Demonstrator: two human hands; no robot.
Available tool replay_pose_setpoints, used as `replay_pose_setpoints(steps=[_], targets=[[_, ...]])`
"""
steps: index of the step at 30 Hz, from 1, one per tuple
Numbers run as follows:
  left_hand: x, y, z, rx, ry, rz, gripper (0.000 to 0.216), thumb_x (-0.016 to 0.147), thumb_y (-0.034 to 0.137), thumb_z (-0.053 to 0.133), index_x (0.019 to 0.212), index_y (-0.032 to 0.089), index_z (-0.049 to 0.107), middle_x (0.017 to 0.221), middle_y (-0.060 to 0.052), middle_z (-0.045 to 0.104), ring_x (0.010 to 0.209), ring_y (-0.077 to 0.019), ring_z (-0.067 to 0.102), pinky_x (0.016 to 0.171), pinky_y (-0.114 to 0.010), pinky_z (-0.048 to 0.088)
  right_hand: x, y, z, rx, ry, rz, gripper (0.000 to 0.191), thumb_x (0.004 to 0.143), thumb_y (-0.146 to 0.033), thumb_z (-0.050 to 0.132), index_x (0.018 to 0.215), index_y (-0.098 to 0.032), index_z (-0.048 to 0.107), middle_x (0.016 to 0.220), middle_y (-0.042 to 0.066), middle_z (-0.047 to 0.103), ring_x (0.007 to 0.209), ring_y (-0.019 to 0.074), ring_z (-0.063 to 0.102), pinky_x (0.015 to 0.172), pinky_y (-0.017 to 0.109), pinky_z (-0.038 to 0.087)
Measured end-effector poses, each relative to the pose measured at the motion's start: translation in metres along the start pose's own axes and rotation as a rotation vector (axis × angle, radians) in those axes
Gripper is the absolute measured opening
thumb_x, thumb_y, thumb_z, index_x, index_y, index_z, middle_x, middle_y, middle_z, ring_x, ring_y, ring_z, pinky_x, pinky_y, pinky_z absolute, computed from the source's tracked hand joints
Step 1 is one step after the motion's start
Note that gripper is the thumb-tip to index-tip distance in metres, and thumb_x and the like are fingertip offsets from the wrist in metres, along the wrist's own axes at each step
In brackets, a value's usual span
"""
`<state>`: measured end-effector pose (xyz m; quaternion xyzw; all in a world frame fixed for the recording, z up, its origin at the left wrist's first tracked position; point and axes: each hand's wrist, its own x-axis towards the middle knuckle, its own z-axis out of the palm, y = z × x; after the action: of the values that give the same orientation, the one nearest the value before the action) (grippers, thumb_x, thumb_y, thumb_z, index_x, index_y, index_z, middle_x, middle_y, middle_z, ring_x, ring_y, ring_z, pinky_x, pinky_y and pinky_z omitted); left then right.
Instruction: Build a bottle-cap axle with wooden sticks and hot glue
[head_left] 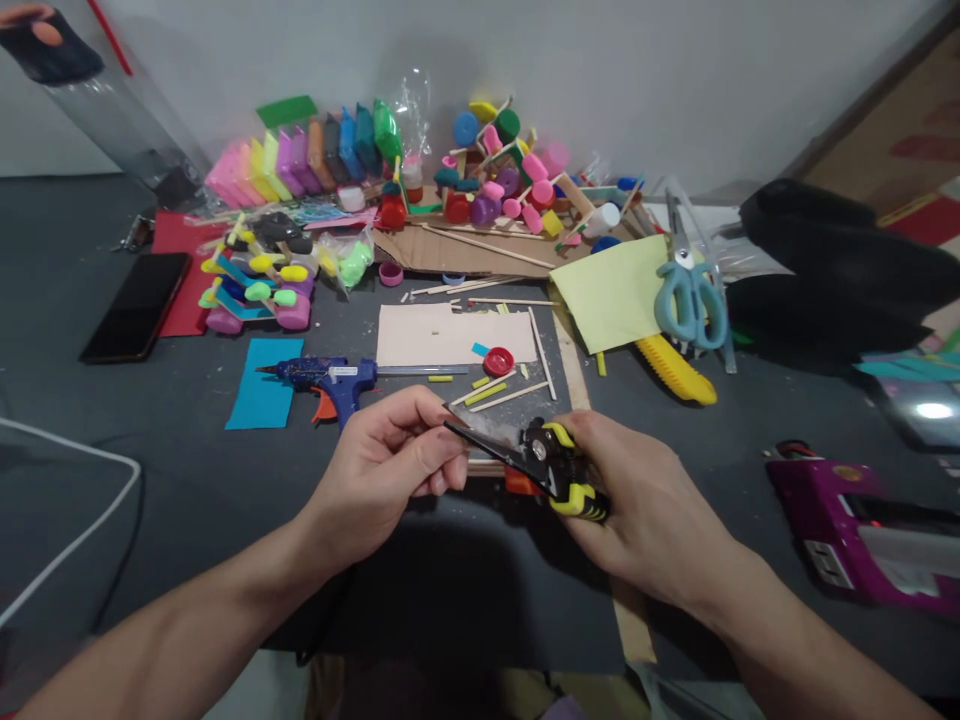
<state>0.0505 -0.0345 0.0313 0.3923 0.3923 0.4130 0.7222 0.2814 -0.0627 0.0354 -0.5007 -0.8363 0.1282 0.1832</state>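
My right hand (pixel 637 500) is closed round the yellow and black handles of a pair of cutters (pixel 551 462), whose dark jaws point left. My left hand (pixel 390 465) is pinched shut at the tip of those jaws, on something too small to make out. Both hands hover low over the dark mat (pixel 465 590), just in front of a blue glue gun (pixel 330 380) and a pale card rectangle (pixel 442 335) with a red bottle cap (pixel 499 361) and thin sticks beside it.
Rows of coloured clay blocks (pixel 315 155), a heap of bottle caps and sticks (pixel 510 180), a small cap-and-stick model (pixel 259 275), a black phone (pixel 139 305), a yellow sheet (pixel 615 290), blue scissors (pixel 691 300), a yellow knife (pixel 675 370) and a purple device (pixel 862 530) lie around.
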Motion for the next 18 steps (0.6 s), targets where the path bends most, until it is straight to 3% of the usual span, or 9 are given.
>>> replay_pose_setpoints(steps=[4,11,18], targets=[[-0.0009,-0.0007,-0.0008,0.010,-0.005,0.012,0.028,0.082,0.035,0.079,0.072,0.016,0.061,0.057,0.001,0.066,0.048,-0.0044,0.051,0.046,-0.012,0.039,-0.0025,0.0001,0.0009,-0.034,0.010,0.008,0.012,0.074,-0.016,0.050,0.085,-0.021,0.051,0.066,0.002,0.059,0.052,0.0177,0.053,0.049,0.027,0.038],[0.0023,0.0030,0.0001,-0.114,-0.025,0.112,0.016,0.083,0.030,0.079,0.083,0.017,0.069,0.063,0.001,0.073,0.051,-0.0075,0.063,0.046,-0.013,0.048,0.0023,-0.0022,-0.0010,0.100,0.000,0.083,0.013,0.084,-0.025,0.054,0.096,-0.020,0.053,0.075,0.004,0.063,0.061,0.0186,0.058,0.055,0.028,0.045],[0.0048,0.0034,0.0015,-0.127,0.013,0.175,0.017,0.078,0.025,0.084,0.082,0.018,0.069,0.065,0.001,0.075,0.054,-0.0118,0.070,0.049,-0.017,0.056,0.0015,-0.0011,-0.0025,0.066,-0.004,0.041,0.014,0.080,-0.023,0.054,0.093,-0.020,0.053,0.075,0.005,0.062,0.060,0.0188,0.057,0.054,0.028,0.044]])
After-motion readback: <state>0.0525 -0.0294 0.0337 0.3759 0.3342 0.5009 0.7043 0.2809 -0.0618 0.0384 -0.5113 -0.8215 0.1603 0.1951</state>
